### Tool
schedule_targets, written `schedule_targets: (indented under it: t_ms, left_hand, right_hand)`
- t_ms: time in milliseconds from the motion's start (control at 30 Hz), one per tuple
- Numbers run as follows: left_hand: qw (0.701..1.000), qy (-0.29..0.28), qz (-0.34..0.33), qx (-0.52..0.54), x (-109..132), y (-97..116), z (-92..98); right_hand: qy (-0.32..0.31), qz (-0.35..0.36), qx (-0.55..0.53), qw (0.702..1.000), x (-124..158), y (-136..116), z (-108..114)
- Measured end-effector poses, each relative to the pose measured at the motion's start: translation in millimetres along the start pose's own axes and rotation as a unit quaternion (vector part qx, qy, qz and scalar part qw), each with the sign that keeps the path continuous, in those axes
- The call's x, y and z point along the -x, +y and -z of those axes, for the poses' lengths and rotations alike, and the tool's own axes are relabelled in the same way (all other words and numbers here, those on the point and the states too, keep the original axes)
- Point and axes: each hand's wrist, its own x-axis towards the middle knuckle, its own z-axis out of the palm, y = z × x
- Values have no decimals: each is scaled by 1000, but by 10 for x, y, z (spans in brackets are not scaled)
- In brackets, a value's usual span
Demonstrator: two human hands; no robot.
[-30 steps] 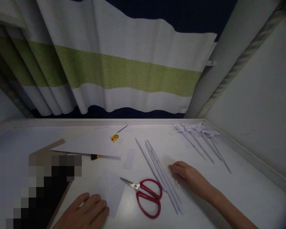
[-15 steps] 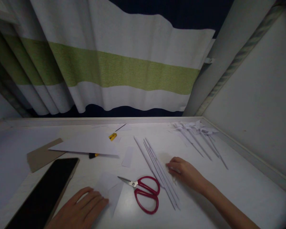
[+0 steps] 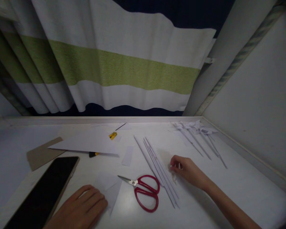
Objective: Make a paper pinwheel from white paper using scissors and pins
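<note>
My left hand (image 3: 82, 205) lies palm down at the lower left, fingers outstretched. Its fingertips rest against small pieces of white paper (image 3: 113, 194). On the right, my right hand (image 3: 187, 170) has thumb and fingers pinched together just beside a bundle of thin rolled paper sticks (image 3: 160, 173). Whatever is in the pinch is too small to make out; a small pale piece (image 3: 173, 178) shows just below the fingers. Scissors (image 3: 145, 190) with red handles lie between the hands, blades pointing left.
A black phone (image 3: 41, 190) lies at left beside brown cardboard (image 3: 44, 152). A large white sheet (image 3: 88, 141) partly covers a yellow and black cutter (image 3: 112, 136). A paper strip (image 3: 127, 156) lies mid-table. Several paper pinwheel-like pieces on sticks (image 3: 195, 130) lie back right, near the wall.
My right hand has shifted slightly right, away from the sticks, and its fingers are more curled. The left hand and the paper under it have barely moved.
</note>
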Motion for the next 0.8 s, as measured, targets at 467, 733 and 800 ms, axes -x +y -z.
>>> schedule_targets:
  t_ms: [467,733,800]
  left_hand:
    - [930,-240,186,208,-132,-73,200]
    - [835,-282,311,355,-205,-69,239]
    - [824,-273,317,381,-179,-77,228]
  right_hand:
    - [120,24,-68,990,187,-480,-116]
    - [33,270,-128,954,122,-1289,-622]
    - [21,268,-138,953,74,-1406,-742]
